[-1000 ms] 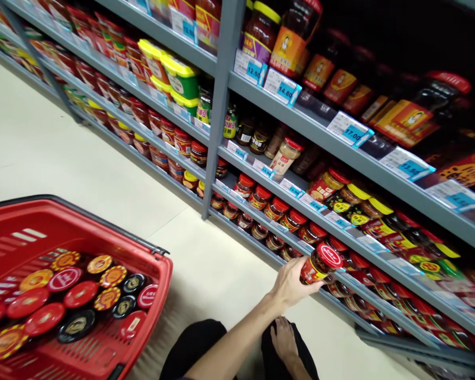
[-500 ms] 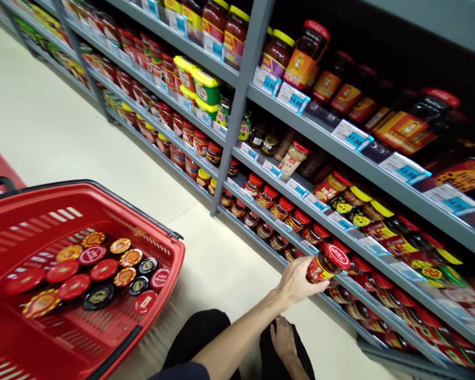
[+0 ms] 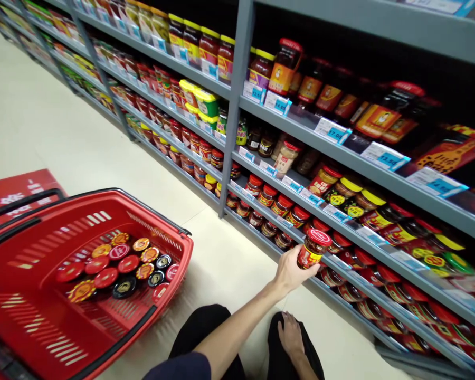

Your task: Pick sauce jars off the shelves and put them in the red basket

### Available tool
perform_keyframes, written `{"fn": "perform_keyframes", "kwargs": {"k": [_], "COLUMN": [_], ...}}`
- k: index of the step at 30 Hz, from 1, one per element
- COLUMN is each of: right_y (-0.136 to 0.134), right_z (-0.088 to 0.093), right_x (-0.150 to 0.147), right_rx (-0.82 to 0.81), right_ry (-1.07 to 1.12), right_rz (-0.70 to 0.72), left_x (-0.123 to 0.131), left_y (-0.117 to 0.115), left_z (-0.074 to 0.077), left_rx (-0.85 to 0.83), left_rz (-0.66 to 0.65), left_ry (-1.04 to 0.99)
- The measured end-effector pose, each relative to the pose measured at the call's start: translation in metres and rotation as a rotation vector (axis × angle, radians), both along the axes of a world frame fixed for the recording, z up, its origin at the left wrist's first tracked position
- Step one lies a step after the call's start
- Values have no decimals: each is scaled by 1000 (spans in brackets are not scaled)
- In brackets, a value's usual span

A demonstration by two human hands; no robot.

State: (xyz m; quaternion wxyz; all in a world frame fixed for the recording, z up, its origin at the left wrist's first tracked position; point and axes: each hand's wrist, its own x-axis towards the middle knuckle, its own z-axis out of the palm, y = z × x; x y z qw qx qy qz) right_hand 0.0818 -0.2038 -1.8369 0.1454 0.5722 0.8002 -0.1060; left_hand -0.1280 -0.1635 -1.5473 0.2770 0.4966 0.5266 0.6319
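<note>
**Jar gripped at the low shelf**

The shelves [image 3: 401, 183] fill my twelve to three, and the red basket [image 3: 184, 258] sits at nine. My left hand [image 3: 288, 272] wraps the red-lidded jar [image 3: 312, 249] at two. It's probably glass, so heavy, slick and breakable; best held by the body. My right hand [image 3: 291, 333] lies flat on my knee.

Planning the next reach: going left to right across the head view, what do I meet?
red basket → grey shelf upright → left hand → red-lidded jar in its grip
</note>
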Motion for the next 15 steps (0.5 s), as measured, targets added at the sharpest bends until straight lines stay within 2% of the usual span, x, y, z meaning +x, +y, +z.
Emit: {"fn": "perform_keyframes", "kwargs": {"k": [5,12,15], "right_y": [-9,-16,-25], "right_z": [5,-10,-4], "right_x": [11,41,48], "right_rx": [17,47,58], "right_ry": [46,174,247], "right_rz": [-21,-31,-77], "left_x": [11,33,40], "left_y": [-2,2,1], "left_z": [5,2,1], "left_rx": [-8,-18,-23], "left_rz": [-13,-32,-34], "left_ry": [-27,-63,-84]}}
